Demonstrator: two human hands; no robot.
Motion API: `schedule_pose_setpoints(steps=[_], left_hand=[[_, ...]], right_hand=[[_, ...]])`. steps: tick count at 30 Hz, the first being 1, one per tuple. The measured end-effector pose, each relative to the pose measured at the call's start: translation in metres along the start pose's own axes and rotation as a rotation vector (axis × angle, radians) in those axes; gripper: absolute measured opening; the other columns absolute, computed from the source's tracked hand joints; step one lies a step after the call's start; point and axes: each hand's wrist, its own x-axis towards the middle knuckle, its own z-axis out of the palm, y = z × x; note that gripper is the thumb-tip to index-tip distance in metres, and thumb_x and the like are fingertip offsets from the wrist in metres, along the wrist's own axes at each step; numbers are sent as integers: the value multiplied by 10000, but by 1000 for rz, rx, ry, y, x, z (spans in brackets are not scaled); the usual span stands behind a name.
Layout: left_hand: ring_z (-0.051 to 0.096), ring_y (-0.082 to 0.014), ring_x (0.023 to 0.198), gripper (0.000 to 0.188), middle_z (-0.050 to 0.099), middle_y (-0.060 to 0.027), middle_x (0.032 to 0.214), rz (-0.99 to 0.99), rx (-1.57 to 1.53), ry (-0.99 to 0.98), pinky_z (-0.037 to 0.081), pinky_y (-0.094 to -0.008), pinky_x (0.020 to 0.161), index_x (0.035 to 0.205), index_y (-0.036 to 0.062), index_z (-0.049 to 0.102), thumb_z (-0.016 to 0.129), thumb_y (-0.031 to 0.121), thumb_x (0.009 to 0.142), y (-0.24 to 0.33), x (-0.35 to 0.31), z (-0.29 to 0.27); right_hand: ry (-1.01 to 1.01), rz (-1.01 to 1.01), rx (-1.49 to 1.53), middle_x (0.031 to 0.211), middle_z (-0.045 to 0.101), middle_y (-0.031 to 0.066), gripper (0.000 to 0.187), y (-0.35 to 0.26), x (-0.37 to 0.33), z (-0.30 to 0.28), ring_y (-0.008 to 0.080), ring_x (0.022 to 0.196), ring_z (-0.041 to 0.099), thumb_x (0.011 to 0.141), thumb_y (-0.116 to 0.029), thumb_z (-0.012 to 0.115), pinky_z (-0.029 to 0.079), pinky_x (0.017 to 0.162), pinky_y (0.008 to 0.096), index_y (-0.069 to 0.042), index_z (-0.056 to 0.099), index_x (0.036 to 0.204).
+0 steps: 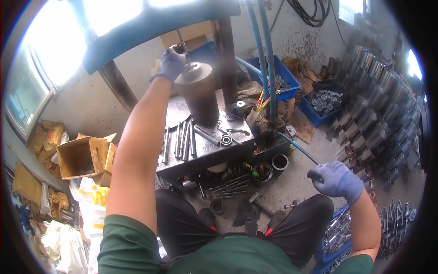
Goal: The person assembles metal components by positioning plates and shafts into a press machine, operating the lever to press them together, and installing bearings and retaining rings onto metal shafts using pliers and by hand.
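Note:
A tall grey metal cylinder (198, 98) stands upright on a steel bench (214, 160) beneath a blue press frame (164, 34). At its top, my gloved left hand (173, 63) is closed round a thin metal shaft (179, 37) standing up from the cylinder's centre. My gloved right hand (337, 181), low on the right, is wrapped round the end of a blue lever bar (299, 148). The bar runs back to the pump unit (269, 141) beside the bench. Several steel rods (182, 139) and a bearing (226, 139) lie on the bench in front of the cylinder.
Blue bins (321, 109) of small round metal parts stand at the back right. Stacked metal cylinders (365, 105) fill the right side. A wooden box (76, 157) and bags lie at left. On the floor between my feet is a hammer (260, 203).

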Motion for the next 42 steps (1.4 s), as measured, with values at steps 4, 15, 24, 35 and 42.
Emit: schedule_pose_setpoints(steps=[4, 15, 24, 35, 42], left_hand=[[742, -196, 895, 218, 792, -125, 990, 40, 104, 38, 569, -352, 824, 1110, 1, 758, 726, 138, 944, -4, -1, 4], [746, -168, 843, 217, 783, -117, 897, 90, 255, 84, 584, -351, 763, 1115, 13, 742, 736, 117, 924, -12, -13, 17], [723, -337, 1068, 347, 770, -182, 1060, 17, -65, -45, 544, -421, 945, 1096, 41, 738, 753, 332, 908, -57, 10, 21], [715, -244, 899, 266, 751, -130, 1011, 59, -311, 60, 554, -353, 876, 1137, 6, 734, 711, 180, 936, -56, -9, 10], [660, -144, 800, 308, 696, -78, 932, 1017, 557, 159, 556, -274, 751, 1278, -36, 661, 657, 76, 991, -59, -18, -66]], right_hand=[[-209, 23, -204, 1027, 735, 203, 273, -2, -3, 12, 379, 989, 713, 914, -255, 610, 565, 890, 473, -72, 743, 1067], [-98, 2, -107, 1044, 741, 184, 287, 0, -2, 6, 378, 1016, 709, 912, -262, 614, 552, 921, 478, -74, 742, 1088], [-29, -29, -21, 1085, 739, 170, 278, 0, 3, -9, 374, 1035, 698, 911, -246, 625, 551, 921, 473, -89, 743, 1109], [52, 0, 52, 1044, 742, 185, 290, -1, 13, -20, 378, 1016, 702, 908, -267, 634, 551, 914, 470, -99, 749, 1115], [54, 16, 80, 1061, 750, 189, 305, -10, 15, -29, 368, 1026, 712, 901, -263, 650, 556, 918, 456, -86, 747, 1130]])
